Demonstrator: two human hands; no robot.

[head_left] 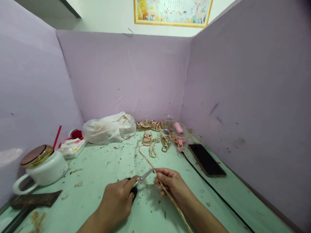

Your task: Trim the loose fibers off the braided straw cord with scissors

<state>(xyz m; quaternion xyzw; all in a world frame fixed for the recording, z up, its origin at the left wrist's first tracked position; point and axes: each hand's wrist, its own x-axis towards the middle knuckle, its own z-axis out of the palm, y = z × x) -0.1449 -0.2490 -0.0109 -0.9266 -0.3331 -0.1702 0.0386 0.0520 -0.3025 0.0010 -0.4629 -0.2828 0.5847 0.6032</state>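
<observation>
My left hand (118,200) is closed around the black handles of a pair of scissors (146,175). The blades point up and to the right, and their tips meet a braided straw cord (174,204) beside my right fingertips. Between thumb and fingers my right hand (172,183) pinches that cord. One end runs toward me past the bottom edge; the other stretches away to a small woven straw piece with red spots (147,139). Loops of straw cord (165,143) lie to the right of that piece.
At left stand a white mug (48,171) with a gold-rimmed lid and a hammer (37,200). A white plastic bag (109,128) lies at the back. A phone (207,160), a black cable (212,188) and a pink thread spool (179,128) are on the right. Lilac panels (125,73) enclose the table.
</observation>
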